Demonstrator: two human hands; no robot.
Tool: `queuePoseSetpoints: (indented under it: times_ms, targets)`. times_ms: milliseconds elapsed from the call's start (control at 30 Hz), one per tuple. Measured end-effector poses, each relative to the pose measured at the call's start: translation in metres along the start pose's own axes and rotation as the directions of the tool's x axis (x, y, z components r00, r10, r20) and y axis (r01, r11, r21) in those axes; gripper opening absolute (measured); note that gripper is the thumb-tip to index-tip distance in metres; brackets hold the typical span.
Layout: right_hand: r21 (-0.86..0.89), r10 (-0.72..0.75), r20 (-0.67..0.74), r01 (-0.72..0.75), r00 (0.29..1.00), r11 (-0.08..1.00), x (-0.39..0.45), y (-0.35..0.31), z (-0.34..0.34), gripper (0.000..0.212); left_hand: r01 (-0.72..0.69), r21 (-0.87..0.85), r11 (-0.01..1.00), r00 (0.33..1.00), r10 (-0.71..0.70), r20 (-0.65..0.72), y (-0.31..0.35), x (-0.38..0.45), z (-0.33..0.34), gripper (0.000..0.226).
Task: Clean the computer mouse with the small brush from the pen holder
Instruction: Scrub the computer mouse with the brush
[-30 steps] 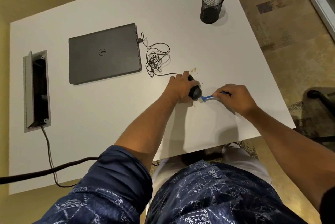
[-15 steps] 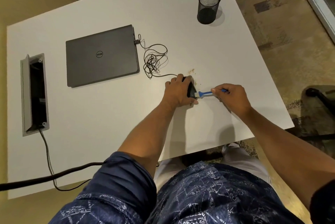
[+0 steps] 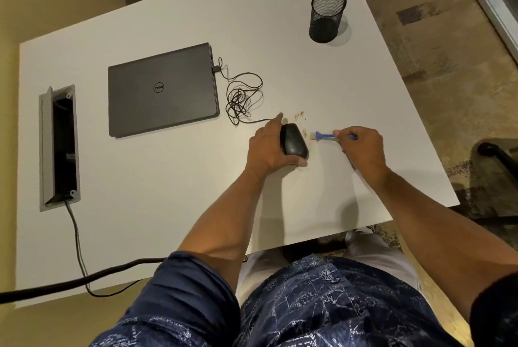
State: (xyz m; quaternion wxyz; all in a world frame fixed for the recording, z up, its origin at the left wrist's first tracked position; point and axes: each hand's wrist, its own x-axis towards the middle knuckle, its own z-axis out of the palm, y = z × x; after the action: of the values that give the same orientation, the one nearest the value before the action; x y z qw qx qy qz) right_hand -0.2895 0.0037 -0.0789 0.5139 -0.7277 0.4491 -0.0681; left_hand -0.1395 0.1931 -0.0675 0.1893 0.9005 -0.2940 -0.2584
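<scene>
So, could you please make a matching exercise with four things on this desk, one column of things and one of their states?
Things:
1. black computer mouse
2. small blue brush
3. black mesh pen holder
4. dark grey laptop

States:
A. lid closed
B. gripped by left hand
C. standing alone, upright
D. pinched by right hand

Pairs: 1-B, 2-D, 3-C, 4-A

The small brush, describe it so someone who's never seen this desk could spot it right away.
Start at the white table, find the closed grey laptop, then follow its tangled black cable to the black mouse in the left hand. Just beyond, the right hand pinches the small brush: the only blue thing there, pale bristles toward the mouse.
</scene>
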Motion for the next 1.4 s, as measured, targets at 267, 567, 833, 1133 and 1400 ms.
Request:
queuePoseSetpoints:
  times_ms: [267, 567, 833, 1133, 1400]
  targets:
    - [0.128, 0.027, 0.084, -0.038, 0.996, 0.991, 0.017, -0.025, 0.021, 0.025, 0.098, -0.025, 0.995, 0.992, -0.099, -0.08, -0.021, -0.018, 0.002, 0.126]
    - [-0.052, -0.055, 0.074, 0.059, 0.996, 0.997, 0.028, -0.043, 0.039, 0.029, 0.076, -0.076, 0.994, 0.994, -0.082, -0.077, -0.008, -0.019, 0.007, 0.114]
    - [-0.213, -0.241, 0.192, 0.281, 0.951, 0.936, 0.043, -0.072, 0.049, 0.024, 0.104, -0.013, 0.994, 0.993, -0.105, -0.062, -0.015, -0.02, 0.008, 0.111]
    - [-0.159, -0.187, 0.195, 0.219, 0.963, 0.963, 0.04, -0.049, 0.025, 0.025, 0.055, -0.041, 0.998, 0.998, -0.056, -0.026, -0.016, -0.014, 0.004, 0.108]
    - [-0.083, -0.147, 0.233, 0.17, 0.961, 0.982, 0.033, -0.031, 0.012, 0.02, 0.049, -0.018, 0.999, 0.999, -0.049, 0.013, -0.016, -0.01, 0.002, 0.1]
